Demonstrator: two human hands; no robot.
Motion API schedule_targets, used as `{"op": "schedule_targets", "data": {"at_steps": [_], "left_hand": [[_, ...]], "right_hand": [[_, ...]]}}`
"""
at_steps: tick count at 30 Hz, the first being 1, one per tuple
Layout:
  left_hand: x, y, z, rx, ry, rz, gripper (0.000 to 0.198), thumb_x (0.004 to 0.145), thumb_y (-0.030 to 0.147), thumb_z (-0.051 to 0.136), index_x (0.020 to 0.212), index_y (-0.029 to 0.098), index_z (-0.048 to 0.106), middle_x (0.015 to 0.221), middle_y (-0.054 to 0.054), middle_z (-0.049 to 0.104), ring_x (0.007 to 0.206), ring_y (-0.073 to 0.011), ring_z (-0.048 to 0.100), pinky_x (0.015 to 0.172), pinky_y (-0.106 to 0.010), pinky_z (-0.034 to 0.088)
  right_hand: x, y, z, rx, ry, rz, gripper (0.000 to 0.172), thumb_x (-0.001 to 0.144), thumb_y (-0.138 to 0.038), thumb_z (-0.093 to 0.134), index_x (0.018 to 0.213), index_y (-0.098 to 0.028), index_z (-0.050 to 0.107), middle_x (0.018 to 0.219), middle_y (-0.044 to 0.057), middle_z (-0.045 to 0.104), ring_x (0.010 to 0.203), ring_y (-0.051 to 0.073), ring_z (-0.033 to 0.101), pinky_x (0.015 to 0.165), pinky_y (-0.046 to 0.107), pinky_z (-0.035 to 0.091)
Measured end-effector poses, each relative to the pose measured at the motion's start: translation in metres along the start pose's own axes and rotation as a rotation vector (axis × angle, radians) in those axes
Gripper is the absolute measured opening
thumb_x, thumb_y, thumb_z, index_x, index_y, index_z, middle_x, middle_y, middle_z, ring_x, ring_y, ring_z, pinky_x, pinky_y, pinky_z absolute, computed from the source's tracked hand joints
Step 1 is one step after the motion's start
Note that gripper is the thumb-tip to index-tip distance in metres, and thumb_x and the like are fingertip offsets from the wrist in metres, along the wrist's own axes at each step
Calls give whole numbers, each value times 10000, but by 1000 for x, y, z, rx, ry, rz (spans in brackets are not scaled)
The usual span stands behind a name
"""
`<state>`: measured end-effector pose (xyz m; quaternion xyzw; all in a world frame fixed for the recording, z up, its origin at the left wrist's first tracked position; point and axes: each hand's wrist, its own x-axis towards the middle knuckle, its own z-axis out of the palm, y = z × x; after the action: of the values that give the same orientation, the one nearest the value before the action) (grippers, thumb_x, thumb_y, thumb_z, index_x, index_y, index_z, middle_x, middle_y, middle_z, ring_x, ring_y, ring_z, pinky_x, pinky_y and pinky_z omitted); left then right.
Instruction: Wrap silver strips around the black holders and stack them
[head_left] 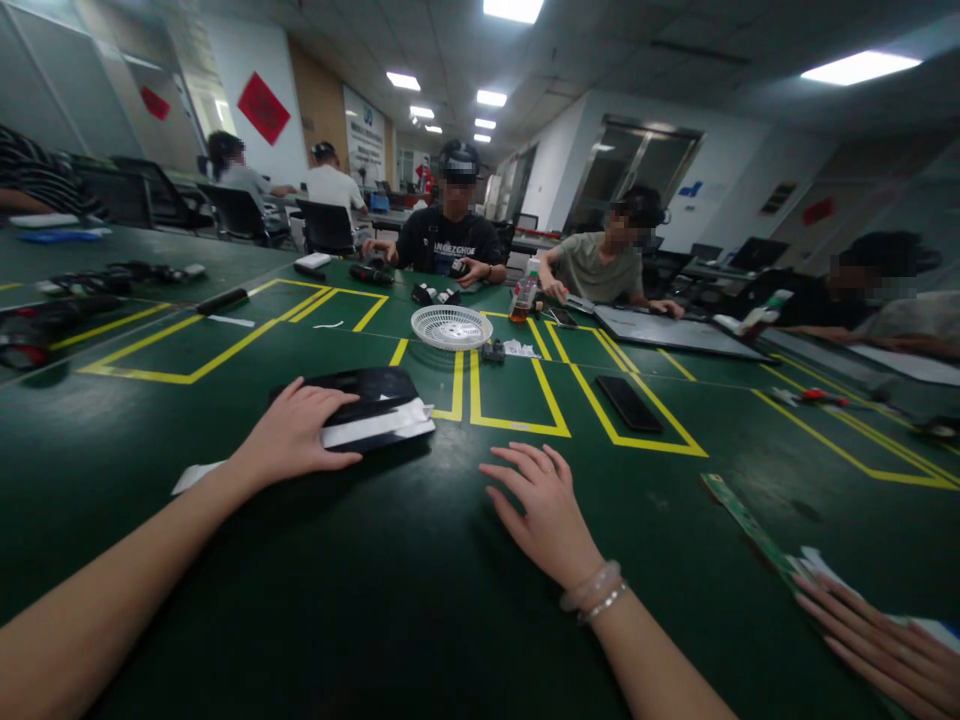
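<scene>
My left hand point(292, 430) grips the left part of a flat, black, glossy packet point(375, 388) with a white strip along its near side. The fingers lie across the top and the thumb is at the near edge. What is inside the packet is hidden. A white scrap, perhaps paper point(196, 477), lies under my left wrist. My right hand point(536, 510), with two bracelets at the wrist, is to the right of the packet and apart from it. Its fingers are spread and hold nothing.
Ahead is a white plastic basket point(451, 328); a black phone point(628, 403) lies to the right inside yellow tape lines. A bottle point(523, 297) stands farther back. Another person's hand point(885, 640) rests by a green strip point(750, 525) at right. Several people sit around the table.
</scene>
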<state>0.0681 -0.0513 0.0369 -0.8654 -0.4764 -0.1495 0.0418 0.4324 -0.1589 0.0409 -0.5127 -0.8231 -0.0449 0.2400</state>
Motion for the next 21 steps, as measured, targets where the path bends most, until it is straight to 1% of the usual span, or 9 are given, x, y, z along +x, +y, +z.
{"op": "schedule_targets", "data": {"at_steps": [3,6,9,11,13,15,16,18,21], "left_hand": [[-4,-40,-8,87,-13,-232,767,809,693,622,1331,134,574,1299,-135,545,1172,-380,492,1084,-547,301],[-15,-74,-17,132,-14,-399,806,851,714,523,1286,41,603,1212,-208,574,1076,-416,536,930,-539,430],[-32,-105,-17,139,32,-531,894,814,757,500,1258,-9,623,1162,-252,579,1056,-474,531,872,-576,422],[-44,-127,-10,93,140,-596,957,720,816,529,1203,0,661,1161,-240,587,1167,-530,434,925,-606,326],[-54,-148,1,37,285,-595,965,627,845,545,1094,16,703,1190,-232,583,1307,-575,176,951,-621,172],[-61,-166,10,18,406,-517,869,611,818,553,942,34,726,1202,-237,578,1337,-538,-92,924,-614,73],[-63,-172,14,24,452,-461,797,627,787,565,868,45,726,1191,-238,582,1331,-503,-171,913,-611,66],[-64,-179,19,53,539,-346,675,658,729,590,753,70,708,1142,-232,604,1327,-441,-232,905,-611,65],[-62,-177,21,101,626,-214,614,696,701,580,678,97,684,1102,-216,623,1323,-382,-268,909,-619,59]], "right_hand": [[0,0,1,-2,-10,-11,262,936,-265,563,1178,-313,652,1305,29,642,1286,258,497,1125,527,260],[-1,0,1,0,-19,-14,264,935,-264,567,1180,-313,652,1304,26,642,1288,258,496,1128,529,258],[-1,0,1,-1,-28,-13,266,938,-264,562,1184,-317,650,1306,20,640,1295,255,490,1133,528,250],[-1,0,1,-3,-31,-14,266,941,-265,558,1185,-318,651,1302,22,643,1292,256,493,1131,531,252],[-1,0,2,-6,-29,-15,262,941,-271,558,1179,-320,655,1292,25,649,1283,260,501,1124,538,260],[-1,0,2,-11,-25,-16,254,940,-278,562,1170,-324,662,1280,25,657,1274,262,509,1121,546,262],[-1,0,2,-14,-24,-16,251,939,-279,564,1165,-325,664,1277,24,659,1272,262,511,1121,550,260],[-1,0,1,-17,-25,-17,245,939,-277,565,1154,-324,670,1274,24,660,1272,262,512,1122,557,259],[-1,0,1,-14,-35,-15,196,939,-292,570,1086,-317,697,1265,26,664,1270,267,511,1120,573,259]]}}
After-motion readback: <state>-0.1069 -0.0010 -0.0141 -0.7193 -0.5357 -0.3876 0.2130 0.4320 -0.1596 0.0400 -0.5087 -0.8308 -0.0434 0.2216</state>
